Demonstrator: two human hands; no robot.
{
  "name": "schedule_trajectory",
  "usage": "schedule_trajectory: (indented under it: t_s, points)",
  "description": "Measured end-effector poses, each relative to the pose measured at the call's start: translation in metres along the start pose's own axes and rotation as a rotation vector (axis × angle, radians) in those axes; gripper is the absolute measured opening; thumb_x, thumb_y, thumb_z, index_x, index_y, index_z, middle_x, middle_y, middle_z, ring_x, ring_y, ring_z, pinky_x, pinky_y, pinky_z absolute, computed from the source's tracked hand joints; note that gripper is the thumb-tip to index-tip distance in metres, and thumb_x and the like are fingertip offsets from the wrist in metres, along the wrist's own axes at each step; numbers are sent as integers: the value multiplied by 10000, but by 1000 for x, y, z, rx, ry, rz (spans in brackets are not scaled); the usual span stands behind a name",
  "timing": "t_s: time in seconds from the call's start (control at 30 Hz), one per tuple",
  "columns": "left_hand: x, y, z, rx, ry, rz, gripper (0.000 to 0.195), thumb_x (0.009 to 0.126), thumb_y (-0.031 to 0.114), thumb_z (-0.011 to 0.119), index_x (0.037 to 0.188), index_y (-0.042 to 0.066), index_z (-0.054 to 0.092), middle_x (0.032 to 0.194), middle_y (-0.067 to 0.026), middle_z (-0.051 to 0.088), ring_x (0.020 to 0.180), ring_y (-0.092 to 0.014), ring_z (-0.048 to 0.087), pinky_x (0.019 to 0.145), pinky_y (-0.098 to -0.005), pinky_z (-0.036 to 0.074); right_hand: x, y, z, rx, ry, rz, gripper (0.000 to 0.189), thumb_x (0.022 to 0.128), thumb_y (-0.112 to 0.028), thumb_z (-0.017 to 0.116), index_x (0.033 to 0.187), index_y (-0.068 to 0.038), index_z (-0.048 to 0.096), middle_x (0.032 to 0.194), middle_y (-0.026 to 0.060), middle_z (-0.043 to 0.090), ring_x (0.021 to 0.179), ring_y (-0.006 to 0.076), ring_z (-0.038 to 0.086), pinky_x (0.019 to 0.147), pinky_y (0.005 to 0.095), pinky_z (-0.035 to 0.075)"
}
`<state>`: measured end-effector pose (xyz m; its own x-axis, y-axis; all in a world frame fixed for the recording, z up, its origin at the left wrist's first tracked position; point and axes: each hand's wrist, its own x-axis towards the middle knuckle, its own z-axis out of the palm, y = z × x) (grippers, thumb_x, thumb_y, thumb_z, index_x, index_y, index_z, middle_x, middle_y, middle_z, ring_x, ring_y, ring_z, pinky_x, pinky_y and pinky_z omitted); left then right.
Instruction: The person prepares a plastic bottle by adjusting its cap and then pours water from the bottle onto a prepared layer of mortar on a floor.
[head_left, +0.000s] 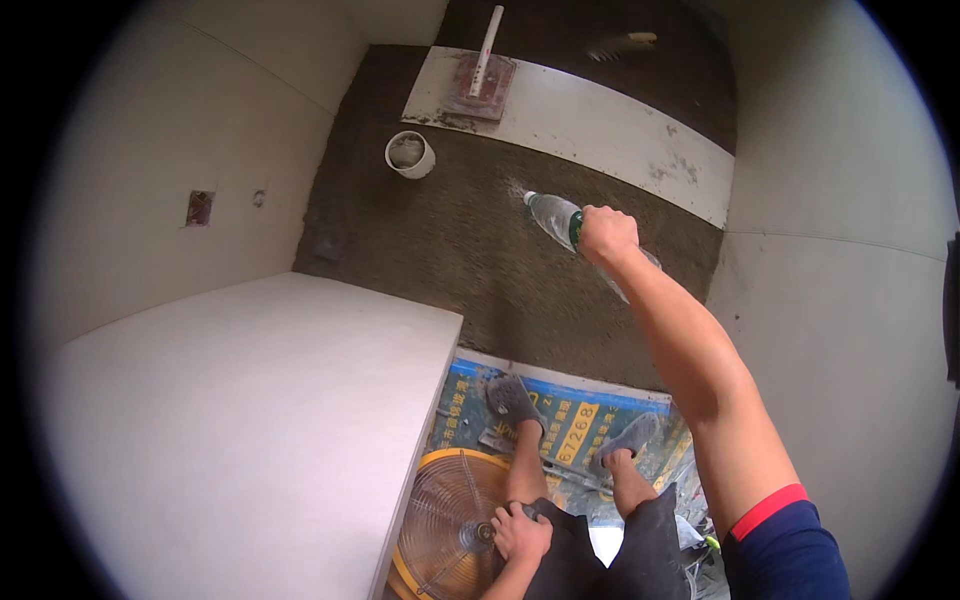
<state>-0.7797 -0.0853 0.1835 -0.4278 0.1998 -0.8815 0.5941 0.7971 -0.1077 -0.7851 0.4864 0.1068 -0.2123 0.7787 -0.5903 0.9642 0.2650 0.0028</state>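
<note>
My right hand (609, 234) is closed round a large clear plastic bottle (555, 215) with a green label. The bottle is tilted, its white cap end pointing left and low over the grey-brown mortar bed (450, 225). A pale, wet-looking patch shows on the mortar by the cap end. My left hand (523, 534) rests on the knee of my dark shorts, above a yellow fan; whether it grips the cloth or something dark beside it, I cannot tell. Beyond the bottle, a white floor tile (600, 124) crosses the mortar, with a flat, square-based tool with a white pipe handle (486, 60) standing on it.
A white bucket (410, 156) holding grey paste stands on the mortar at left. A notched trowel (630, 45), partly blurred, lies at the far end. A large white panel (255, 442) fills the lower left. The yellow fan (450, 517) sits by my legs; printed protective sheeting (555, 420) lies underfoot.
</note>
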Motion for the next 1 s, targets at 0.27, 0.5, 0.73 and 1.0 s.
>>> schedule_trajectory:
  t_s: [0.27, 0.5, 0.73, 1.0]
  points:
    - [-14, 53, -93, -17, -90, -29, 500, 850, 359, 702, 1236, 59, 600, 1254, -206, 541, 1247, -388, 519, 1009, -469, 489, 21, -12, -19, -32, 12, -38, 235, 874, -126, 626, 1072, -73, 741, 1072, 159, 764, 1014, 339, 744, 837, 439, 600]
    - [-13, 51, -89, -36, -77, -31, 501, 846, 360, 703, 1232, 55, 608, 1247, -200, 543, 1244, -384, 518, 1004, -469, 488, 26, -34, -35, -28, 81, -86, 213, 895, -125, 623, 1025, -88, 787, 1072, 139, 775, 1013, 311, 754, 829, 417, 602]
    - [-12, 51, -85, -46, -69, -28, 498, 842, 353, 706, 1229, 52, 617, 1250, -204, 547, 1250, -390, 516, 1006, -472, 486, 29, -54, -46, -6, 118, -102, 224, 895, -126, 625, 1044, -95, 790, 1099, 131, 773, 1034, 295, 751, 830, 404, 599]
    - [-13, 50, -87, -55, -57, -34, 507, 839, 352, 708, 1237, 52, 612, 1261, -209, 545, 1244, -394, 524, 1015, -479, 485, 26, -25, -37, -24, 81, -38, 206, 889, -125, 635, 1024, -95, 788, 1100, 135, 771, 1035, 313, 748, 840, 420, 600]
